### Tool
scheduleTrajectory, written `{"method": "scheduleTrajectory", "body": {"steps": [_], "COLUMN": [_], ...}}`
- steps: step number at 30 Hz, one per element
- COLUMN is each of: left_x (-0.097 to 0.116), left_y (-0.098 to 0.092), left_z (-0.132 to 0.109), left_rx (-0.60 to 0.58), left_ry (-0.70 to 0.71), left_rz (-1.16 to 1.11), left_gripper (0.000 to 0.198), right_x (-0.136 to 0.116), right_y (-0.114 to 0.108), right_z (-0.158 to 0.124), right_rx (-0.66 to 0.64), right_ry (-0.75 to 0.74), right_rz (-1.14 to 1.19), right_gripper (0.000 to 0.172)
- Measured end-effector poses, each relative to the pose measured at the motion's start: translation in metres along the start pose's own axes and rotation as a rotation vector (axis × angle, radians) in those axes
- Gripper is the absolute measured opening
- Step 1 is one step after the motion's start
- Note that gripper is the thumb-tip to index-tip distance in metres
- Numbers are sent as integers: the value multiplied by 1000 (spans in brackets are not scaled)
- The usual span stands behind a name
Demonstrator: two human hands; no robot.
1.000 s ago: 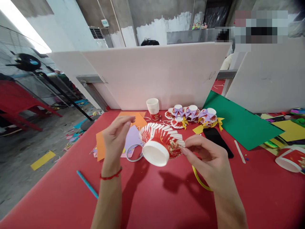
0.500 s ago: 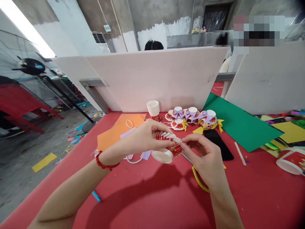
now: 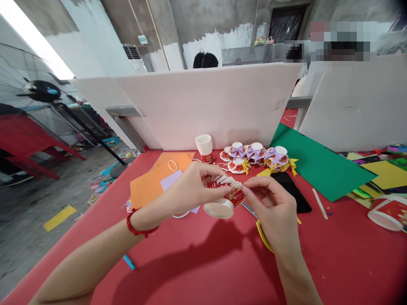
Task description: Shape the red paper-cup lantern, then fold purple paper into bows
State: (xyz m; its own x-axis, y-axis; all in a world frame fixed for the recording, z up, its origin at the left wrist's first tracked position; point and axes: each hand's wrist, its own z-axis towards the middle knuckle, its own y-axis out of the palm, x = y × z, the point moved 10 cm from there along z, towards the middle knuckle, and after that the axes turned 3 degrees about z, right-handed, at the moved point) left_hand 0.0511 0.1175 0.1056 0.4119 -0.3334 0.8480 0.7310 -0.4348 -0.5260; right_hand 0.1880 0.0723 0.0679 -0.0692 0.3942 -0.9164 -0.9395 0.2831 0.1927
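Observation:
Above the red table I hold a red-and-white paper cup (image 3: 218, 208) tipped on its side, its wall cut into strips that are folded over one another into a pleated rim. My left hand (image 3: 199, 186) is closed round the rim from the left, thumb in front. At the rim's right edge, the fingertips of my right hand (image 3: 270, 203) pinch a strip. Scissors (image 3: 262, 237) with yellow handles lie below my right hand, partly hidden by it. Behind it rests a black phone (image 3: 297, 197).
Several small cup hats (image 3: 256, 152) with purple and yellow bows stand by the white partition (image 3: 203, 106), beside stacked paper cups (image 3: 204, 145). Orange paper (image 3: 146, 186) lies left, a green sheet (image 3: 324, 165) right. Another cup (image 3: 386, 214) lies at far right. A blue stick (image 3: 129, 262) is near my left forearm.
Both hands stay at the cup, with only small shifts of the fingers at the strips. My left forearm has dropped slightly, and the cup's white end has moved a little to the right.

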Motion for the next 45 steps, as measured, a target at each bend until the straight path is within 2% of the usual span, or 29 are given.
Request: {"method": "scheduleTrajectory", "body": {"steps": [5,9,12,14,19,23,35,40,45], "left_x": [-3,-2,-2,-3,-4,-3,-16,-9,-8], "left_y": [0,-1,-2,-2,-2,-4,-4,-4,-2], "left_z": [1,0,0,0,0,0,-1,0,1], "left_rx": [9,29,39,39,25,36,63,70,63], "left_ry": [-24,-34,-36,-39,-27,-33,-103,-40,-38], "left_rz": [-26,-59,-109,-143,-133,-110,-61,-21,-18], "left_gripper": [12,11,13,14,19,18,16,18,18], "right_x": [-2,-8,-7,1,28,35,20,17,16], "right_y": [-7,-13,-12,-10,-1,2,-4,-1,0], "right_z": [-2,-7,-6,-2,5,6,0,-1,-2], "right_rx": [84,167,150,111,-11,-27,128,118,108], "right_ry": [-14,-97,-133,-87,151,220,122,108,97], "right_rz": [-44,-114,-56,18,245,265,164,159,164], "right_gripper": [10,8,4,5,6,9,8,7,7]}}
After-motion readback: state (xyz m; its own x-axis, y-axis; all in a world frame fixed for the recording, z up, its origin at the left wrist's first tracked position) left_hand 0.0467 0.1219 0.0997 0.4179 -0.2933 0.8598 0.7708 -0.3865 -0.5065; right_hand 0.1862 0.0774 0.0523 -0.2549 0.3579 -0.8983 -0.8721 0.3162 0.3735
